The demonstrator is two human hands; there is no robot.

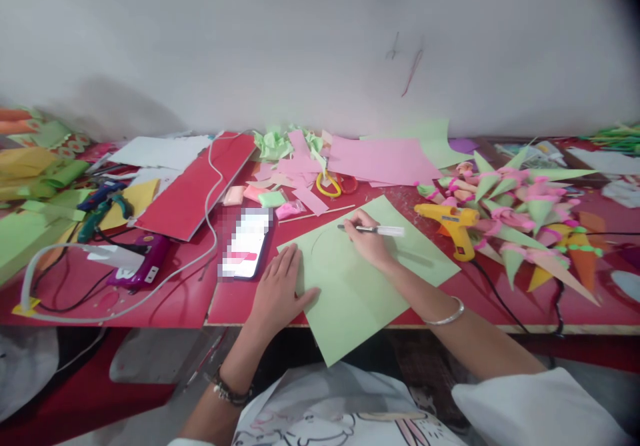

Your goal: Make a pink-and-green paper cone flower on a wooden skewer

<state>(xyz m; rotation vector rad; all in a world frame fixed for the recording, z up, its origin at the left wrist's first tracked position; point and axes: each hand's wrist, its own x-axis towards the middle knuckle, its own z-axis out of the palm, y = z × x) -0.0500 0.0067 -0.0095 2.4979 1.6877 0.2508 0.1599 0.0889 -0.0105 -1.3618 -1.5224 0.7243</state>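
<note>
A sheet of light green paper (350, 293) lies at an angle on the red table, its near corner hanging past the front edge. My right hand (367, 238) grips a pen (385, 231) with a clear barrel, its tip over the upper part of the sheet. A thin curved line shows on the paper left of the tip. My left hand (284, 289) rests flat on the sheet's left edge, fingers stretched out and thumb apart. Just beyond its fingers lies a phone (246, 243) with a lit screen.
Right of the paper lies a yellow glue gun (453, 223) beside a heap of pink and green paper cones (525, 213). Yellow-handled scissors (329, 185) and pink paper (383, 159) lie behind. Leftward are a red board (197, 189), a white cable (213, 223) and a purple power strip (145, 263).
</note>
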